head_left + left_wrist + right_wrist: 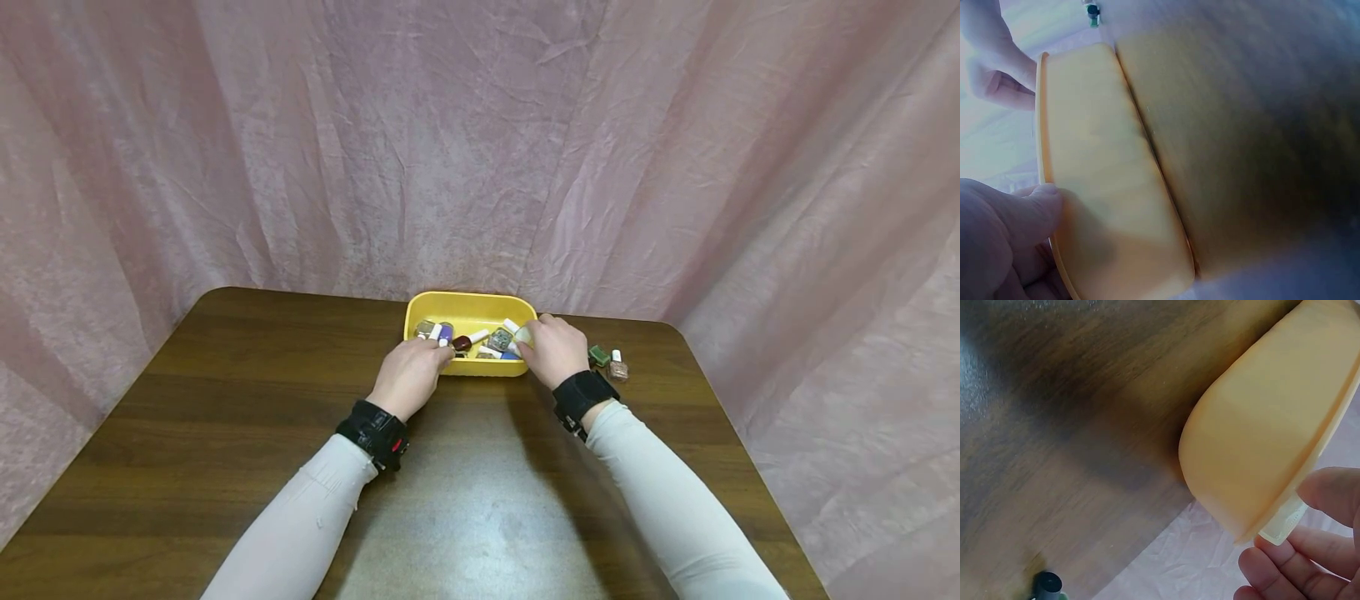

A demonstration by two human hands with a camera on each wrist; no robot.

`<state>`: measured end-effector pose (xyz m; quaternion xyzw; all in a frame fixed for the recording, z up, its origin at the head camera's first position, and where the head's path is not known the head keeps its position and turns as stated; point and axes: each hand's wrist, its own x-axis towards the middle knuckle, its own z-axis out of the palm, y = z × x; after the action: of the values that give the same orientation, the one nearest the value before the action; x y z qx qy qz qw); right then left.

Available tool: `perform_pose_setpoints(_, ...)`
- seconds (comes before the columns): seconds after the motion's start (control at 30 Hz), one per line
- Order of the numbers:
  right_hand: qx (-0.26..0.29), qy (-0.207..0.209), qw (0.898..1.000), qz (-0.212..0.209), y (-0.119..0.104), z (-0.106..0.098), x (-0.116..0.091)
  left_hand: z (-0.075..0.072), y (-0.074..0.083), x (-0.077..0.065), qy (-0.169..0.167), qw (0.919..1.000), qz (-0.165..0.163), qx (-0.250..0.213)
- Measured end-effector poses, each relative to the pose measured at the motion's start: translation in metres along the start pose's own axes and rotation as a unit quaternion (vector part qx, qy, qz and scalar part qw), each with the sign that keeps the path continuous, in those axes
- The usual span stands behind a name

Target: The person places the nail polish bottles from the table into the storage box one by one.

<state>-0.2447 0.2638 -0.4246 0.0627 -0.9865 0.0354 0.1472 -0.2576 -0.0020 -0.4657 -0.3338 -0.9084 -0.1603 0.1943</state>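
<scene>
A yellow plastic bin (480,367) holds several nail polish bottles, among them a dark red one (462,342), a purple one (446,332) and a glittery grey one (499,339). My left hand (408,377) grips the bin's front left rim, thumb on the outer wall and fingers over the inner side. At the right front corner, my right hand (556,350) pinches a pale nail polish bottle (1282,522) between thumb and fingers, right at the rim. The fingers hide part of that bottle.
To the right of the bin, a green bottle (598,357) and a beige glitter bottle with a white cap (618,368) stand on the brown wooden table (262,417). A pink curtain (450,167) hangs just behind the table's back edge.
</scene>
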Motion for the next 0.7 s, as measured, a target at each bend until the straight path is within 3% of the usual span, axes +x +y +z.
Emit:
perform_pose_setpoints(0.2, -0.014, -0.004, 1.000, -0.001, -0.001, 0.001, 0.004, 0.001, -0.001, 0.000, 0.015, 0.9998, 0.012, 0.004)
perform_pose_setpoints(0.7, -0.051, -0.001, 0.999, -0.014, -0.005, 0.011, 0.008, -0.001, 0.000, 0.000, -0.006, 0.9999, -0.007, -0.009)
